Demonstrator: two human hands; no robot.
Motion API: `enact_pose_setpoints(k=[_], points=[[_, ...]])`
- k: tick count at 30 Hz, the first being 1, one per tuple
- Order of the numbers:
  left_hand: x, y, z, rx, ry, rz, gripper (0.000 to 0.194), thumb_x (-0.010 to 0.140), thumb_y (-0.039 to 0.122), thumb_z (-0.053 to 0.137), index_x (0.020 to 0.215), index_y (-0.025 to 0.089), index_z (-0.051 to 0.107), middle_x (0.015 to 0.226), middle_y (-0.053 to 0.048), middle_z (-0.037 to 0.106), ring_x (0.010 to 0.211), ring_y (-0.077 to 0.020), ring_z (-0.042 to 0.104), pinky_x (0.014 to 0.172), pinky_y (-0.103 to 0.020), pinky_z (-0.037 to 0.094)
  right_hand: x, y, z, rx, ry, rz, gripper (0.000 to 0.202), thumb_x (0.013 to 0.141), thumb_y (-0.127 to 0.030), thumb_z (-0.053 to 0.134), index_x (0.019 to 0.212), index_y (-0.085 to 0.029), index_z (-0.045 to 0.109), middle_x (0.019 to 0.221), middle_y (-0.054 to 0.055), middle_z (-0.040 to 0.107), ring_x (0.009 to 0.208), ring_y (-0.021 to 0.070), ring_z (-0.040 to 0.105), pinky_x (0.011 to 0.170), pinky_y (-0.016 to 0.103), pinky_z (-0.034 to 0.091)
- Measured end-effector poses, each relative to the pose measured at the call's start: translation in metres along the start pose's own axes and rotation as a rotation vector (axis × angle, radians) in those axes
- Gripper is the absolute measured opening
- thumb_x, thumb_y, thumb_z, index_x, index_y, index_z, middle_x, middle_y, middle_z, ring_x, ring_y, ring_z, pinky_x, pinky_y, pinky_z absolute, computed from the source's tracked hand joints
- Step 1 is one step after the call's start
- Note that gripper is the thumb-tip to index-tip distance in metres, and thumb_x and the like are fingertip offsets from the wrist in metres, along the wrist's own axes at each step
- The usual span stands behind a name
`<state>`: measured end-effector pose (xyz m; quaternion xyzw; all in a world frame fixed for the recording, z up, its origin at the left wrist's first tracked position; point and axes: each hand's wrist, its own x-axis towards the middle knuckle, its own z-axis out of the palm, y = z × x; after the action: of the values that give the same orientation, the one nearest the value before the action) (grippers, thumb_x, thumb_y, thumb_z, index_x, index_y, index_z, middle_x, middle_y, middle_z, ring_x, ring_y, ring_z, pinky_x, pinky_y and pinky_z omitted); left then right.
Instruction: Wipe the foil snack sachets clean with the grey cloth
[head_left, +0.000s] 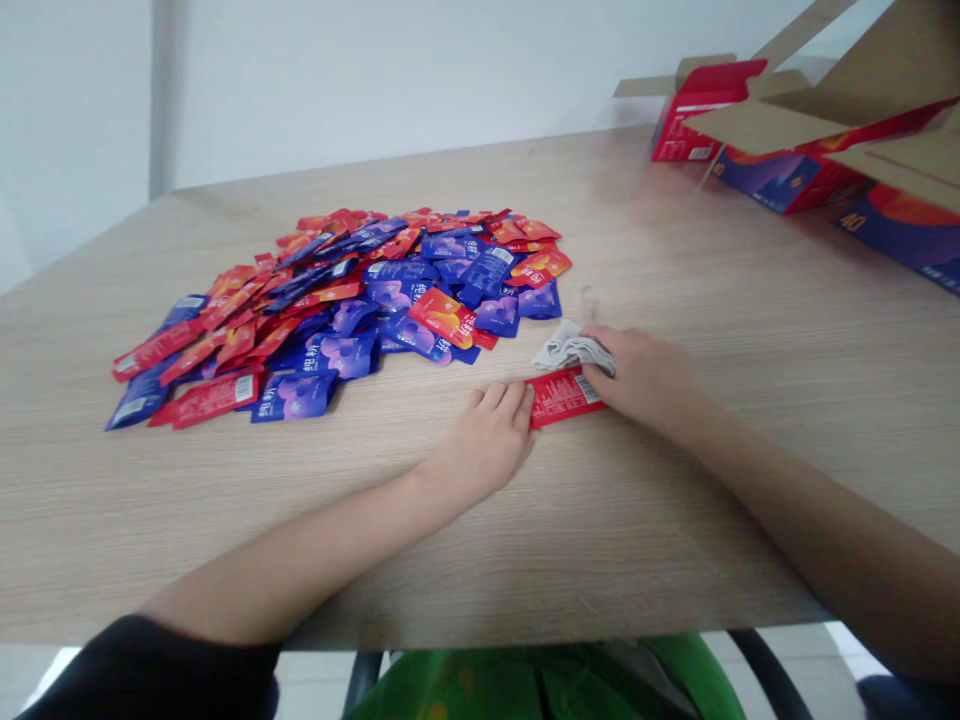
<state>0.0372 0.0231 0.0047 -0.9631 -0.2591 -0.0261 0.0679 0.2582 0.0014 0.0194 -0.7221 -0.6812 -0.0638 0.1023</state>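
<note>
A red packet (pixel 561 398) lies flat on the wooden table, its printed side with a barcode facing up. My left hand (pixel 495 432) has its fingers pressed together on the packet's left end. My right hand (pixel 643 376) grips a crumpled white cloth (pixel 573 350) at the packet's upper right and covers the packet's right end. Behind and to the left of my hands is a wide heap of red packets (pixel 217 396) and blue packets (pixel 330 356), overlapping one another.
On the table (pixel 420 560), at the back right, stand an open red box (pixel 686 125) and open blue and red cartons (pixel 787 180) with raised cardboard flaps. A white wall (pixel 390 80) rises behind the table. Something green (pixel 465 685) shows below the front edge.
</note>
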Motion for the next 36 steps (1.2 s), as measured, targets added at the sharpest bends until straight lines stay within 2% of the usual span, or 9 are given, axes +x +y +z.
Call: enact_pose_setpoints(k=[2,5,10,13,16,20,24,31,36], points=[[-0.005,0.006,-0.004,0.003,-0.011,-0.044,0.054,0.098,0.04,0.042,0.136,0.002,0.047,0.135,-0.019,0.052,0.115,-0.0317,0.05,0.092,-0.044,0.044,0.0,-0.001,0.001,-0.015,-0.024,0.027,0.03,0.087,-0.033,0.048,0.109,-0.023,0.066,0.093,0.01,0.072,0.082,0.026,0.064,0.061,0.032,0.037],[-0.015,0.015,-0.011,0.012,-0.019,-0.144,0.058,0.096,0.037,0.044,0.141,0.001,0.041,0.142,-0.02,0.047,0.121,-0.0323,0.047,0.094,-0.044,0.043,0.002,0.007,0.0,0.059,-0.04,0.049,0.032,0.086,-0.029,0.047,0.111,-0.023,0.066,0.095,0.01,0.072,0.081,0.0254,0.064,0.064,0.032,0.04],[-0.032,0.024,-0.015,0.004,-0.027,-0.173,0.055,0.095,0.036,0.042,0.138,0.001,0.047,0.139,-0.02,0.05,0.123,-0.0358,0.045,0.094,-0.047,0.042,-0.003,0.008,-0.015,0.219,0.121,0.134,0.041,0.086,-0.028,0.047,0.124,-0.02,0.06,0.101,0.01,0.072,0.086,0.0273,0.065,0.07,0.035,0.045],[-0.034,0.023,-0.012,-0.069,-0.028,-0.184,0.057,0.094,0.039,0.043,0.137,0.002,0.048,0.14,-0.021,0.048,0.123,-0.036,0.045,0.097,-0.048,0.041,-0.012,-0.017,-0.018,0.232,0.167,0.013,0.046,0.085,-0.023,0.046,0.13,-0.017,0.056,0.113,0.012,0.068,0.097,0.0282,0.061,0.081,0.039,0.046],[-0.032,0.02,-0.011,-0.125,-0.015,-0.169,0.056,0.092,0.037,0.046,0.136,0.002,0.049,0.14,-0.022,0.048,0.128,-0.0364,0.042,0.101,-0.048,0.039,-0.025,-0.053,-0.009,0.201,0.034,-0.207,0.043,0.087,-0.02,0.044,0.127,-0.015,0.058,0.128,0.012,0.061,0.106,0.0284,0.055,0.091,0.042,0.042],[-0.032,0.017,-0.01,-0.159,-0.039,-0.157,0.055,0.092,0.038,0.046,0.135,0.004,0.05,0.145,-0.021,0.043,0.138,-0.0376,0.033,0.109,-0.049,0.032,-0.041,-0.077,0.011,0.051,-0.008,-0.217,0.048,0.091,-0.033,0.045,0.135,-0.017,0.053,0.145,0.017,0.046,0.119,0.0354,0.047,0.096,0.052,0.034],[-0.032,0.017,-0.012,-0.106,-0.073,-0.124,0.06,0.094,0.042,0.04,0.139,0.002,0.046,0.145,-0.023,0.043,0.136,-0.0397,0.036,0.107,-0.051,0.035,-0.047,-0.063,0.016,0.02,0.002,-0.18,0.048,0.093,-0.04,0.044,0.138,-0.024,0.05,0.153,0.016,0.036,0.137,0.0367,0.032,0.107,0.059,0.02],[-0.03,0.019,-0.013,-0.055,-0.081,-0.125,0.062,0.096,0.043,0.039,0.139,0.0,0.046,0.145,-0.023,0.045,0.133,-0.042,0.04,0.097,-0.049,0.042,-0.055,-0.044,0.015,0.007,-0.012,-0.073,0.06,0.094,-0.052,0.039,0.144,-0.018,0.042,0.154,0.019,0.033,0.138,0.0353,0.033,0.103,0.053,0.032],[-0.028,0.02,-0.014,-0.077,-0.096,-0.123,0.061,0.095,0.043,0.038,0.14,0.002,0.047,0.153,-0.018,0.037,0.134,-0.042,0.038,0.099,-0.049,0.041,-0.058,-0.05,0.011,-0.079,-0.036,-0.011,0.06,0.095,-0.047,0.035,0.144,-0.012,0.041,0.153,0.021,0.034,0.135,0.0371,0.036,0.1,0.054,0.033]])
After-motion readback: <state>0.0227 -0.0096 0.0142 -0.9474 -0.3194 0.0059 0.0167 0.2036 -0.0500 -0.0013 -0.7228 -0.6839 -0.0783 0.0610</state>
